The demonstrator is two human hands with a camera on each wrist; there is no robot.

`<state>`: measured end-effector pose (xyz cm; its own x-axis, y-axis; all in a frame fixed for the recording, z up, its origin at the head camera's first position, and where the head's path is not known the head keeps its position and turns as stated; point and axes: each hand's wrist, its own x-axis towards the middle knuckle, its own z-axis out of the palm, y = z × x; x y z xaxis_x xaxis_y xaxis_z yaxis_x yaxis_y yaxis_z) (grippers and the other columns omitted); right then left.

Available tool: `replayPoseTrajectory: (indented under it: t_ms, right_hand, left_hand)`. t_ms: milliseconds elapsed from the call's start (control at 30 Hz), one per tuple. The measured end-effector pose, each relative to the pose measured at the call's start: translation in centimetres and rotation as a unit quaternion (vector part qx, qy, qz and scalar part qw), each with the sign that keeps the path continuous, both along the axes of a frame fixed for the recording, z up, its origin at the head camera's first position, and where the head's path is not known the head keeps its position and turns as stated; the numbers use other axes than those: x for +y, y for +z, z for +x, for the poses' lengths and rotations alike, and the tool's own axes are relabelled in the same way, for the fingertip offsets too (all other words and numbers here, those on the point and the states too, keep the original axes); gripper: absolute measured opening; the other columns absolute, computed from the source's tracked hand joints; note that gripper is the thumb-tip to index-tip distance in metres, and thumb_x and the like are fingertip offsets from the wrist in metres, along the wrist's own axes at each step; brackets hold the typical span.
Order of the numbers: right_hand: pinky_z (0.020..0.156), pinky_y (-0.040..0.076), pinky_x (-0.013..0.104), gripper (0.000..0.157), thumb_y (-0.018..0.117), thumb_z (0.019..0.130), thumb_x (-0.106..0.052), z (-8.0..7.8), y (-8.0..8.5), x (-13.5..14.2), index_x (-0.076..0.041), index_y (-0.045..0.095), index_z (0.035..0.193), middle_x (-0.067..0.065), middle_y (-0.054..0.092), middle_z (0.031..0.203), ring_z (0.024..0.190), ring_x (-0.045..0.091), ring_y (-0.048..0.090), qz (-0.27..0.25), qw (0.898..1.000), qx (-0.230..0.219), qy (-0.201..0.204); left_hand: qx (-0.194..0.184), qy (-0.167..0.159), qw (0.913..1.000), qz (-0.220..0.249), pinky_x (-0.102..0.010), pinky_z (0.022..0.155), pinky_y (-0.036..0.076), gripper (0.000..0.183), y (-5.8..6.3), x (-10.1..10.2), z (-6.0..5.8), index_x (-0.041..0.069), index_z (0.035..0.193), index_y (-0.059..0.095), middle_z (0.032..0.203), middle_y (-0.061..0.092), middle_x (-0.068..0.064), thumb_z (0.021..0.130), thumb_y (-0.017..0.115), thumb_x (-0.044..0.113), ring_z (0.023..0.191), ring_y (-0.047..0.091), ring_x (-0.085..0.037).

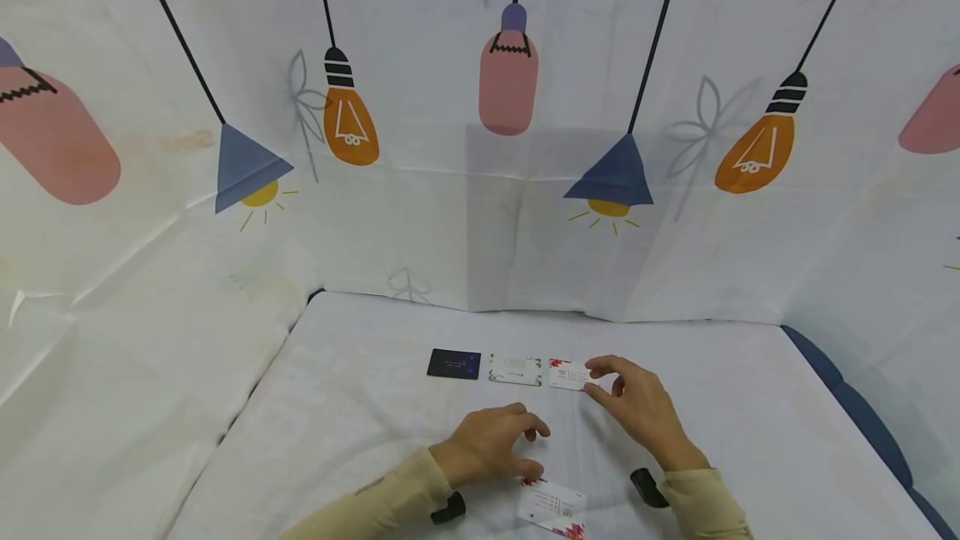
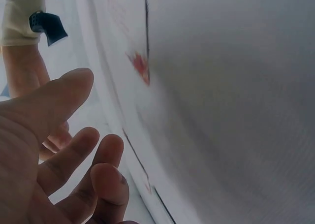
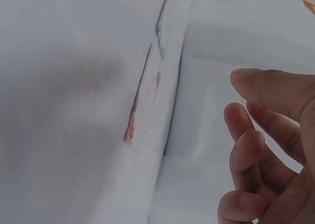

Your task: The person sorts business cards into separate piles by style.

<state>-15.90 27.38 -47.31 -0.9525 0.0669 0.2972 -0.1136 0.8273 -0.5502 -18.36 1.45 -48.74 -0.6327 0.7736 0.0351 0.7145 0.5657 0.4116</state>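
Three cards lie in a row on the white table: a black card (image 1: 453, 363), a white card with a leafy border (image 1: 515, 369), and a white card with red flowers (image 1: 567, 374). Over the right end of that last card is my right hand (image 1: 637, 402), thumb and fingers apart. In the right wrist view the flowered card (image 3: 142, 96) lies away from the fingertips. Closer to me, a second red-flowered card (image 1: 552, 508) lies tilted. My left hand (image 1: 491, 444) hovers just beyond it, fingers loosely bent and holding nothing.
White cloth (image 1: 360, 373) covers the table. Behind it hangs a white sheet (image 1: 420, 215) printed with lamps and bulbs. Dark blue padding (image 1: 862, 415) runs along the right edge. Each wrist has a dark strap or device (image 1: 648, 488) near the sleeve.
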Motion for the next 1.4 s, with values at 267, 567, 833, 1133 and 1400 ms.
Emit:
replayPoseTrajectory:
  t_ms: [267, 567, 833, 1133, 1400]
  right_hand:
    - [0.050, 0.039, 0.025, 0.032, 0.084, 0.085, -0.020, 0.5, -0.3, -0.1, -0.019, 0.072, 0.114, -0.004, 0.072, 0.099, 0.065, 0.006, 0.049, -0.009, 1.000, -0.001, 0.007]
    - [0.049, 0.038, 0.024, 0.033, 0.083, 0.084, -0.018, 1.0, -0.2, -0.3, -0.017, 0.072, 0.115, -0.005, 0.071, 0.097, 0.063, 0.003, 0.047, -0.006, 1.000, 0.009, 0.013]
    - [0.050, 0.038, 0.025, 0.031, 0.083, 0.085, -0.021, 1.4, -0.6, -0.2, -0.018, 0.072, 0.113, -0.005, 0.072, 0.097, 0.063, 0.004, 0.047, -0.009, 1.000, 0.002, 0.007]
    - [0.053, 0.040, 0.024, 0.032, 0.083, 0.085, -0.023, 2.8, -1.0, -0.7, -0.022, 0.072, 0.115, -0.011, 0.070, 0.097, 0.064, 0.004, 0.048, -0.019, 0.999, -0.049, 0.008]
    - [0.062, 0.045, 0.024, 0.029, 0.075, 0.092, -0.031, 4.3, -1.1, -0.7, -0.021, 0.071, 0.119, -0.017, 0.068, 0.093, 0.070, 0.003, 0.054, -0.021, 0.987, -0.118, 0.107]
  left_hand:
    - [-0.023, -0.020, 0.9994, -0.017, -0.019, 0.073, 0.042, 0.044, -1.1, -0.9, 1.3, 0.037, 0.118, 0.068, 0.095, 0.054, 0.025, 0.078, 0.085, 0.045, 0.077, 0.049, 0.003]
    - [-0.026, -0.054, 0.9982, -0.011, -0.018, 0.073, 0.042, 0.047, -1.5, -1.5, 1.8, 0.037, 0.120, 0.068, 0.097, 0.052, 0.023, 0.078, 0.086, 0.043, 0.075, 0.048, 0.003]
    - [-0.001, -0.072, 0.9974, 0.003, -0.014, 0.068, 0.040, 0.044, -1.8, -1.8, 1.9, 0.034, 0.118, 0.070, 0.097, 0.051, 0.021, 0.079, 0.086, 0.043, 0.072, 0.046, 0.005]
    - [0.023, -0.075, 0.9969, 0.011, -0.010, 0.064, 0.038, 0.039, -1.8, -1.9, 2.2, 0.032, 0.115, 0.072, 0.096, 0.048, 0.018, 0.080, 0.085, 0.041, 0.069, 0.045, 0.006]
    - [0.040, -0.065, 0.9969, 0.021, -0.010, 0.061, 0.036, 0.036, -2.1, -2.2, 2.2, 0.032, 0.112, 0.068, 0.093, 0.045, 0.018, 0.081, 0.083, 0.044, 0.067, 0.043, 0.007]
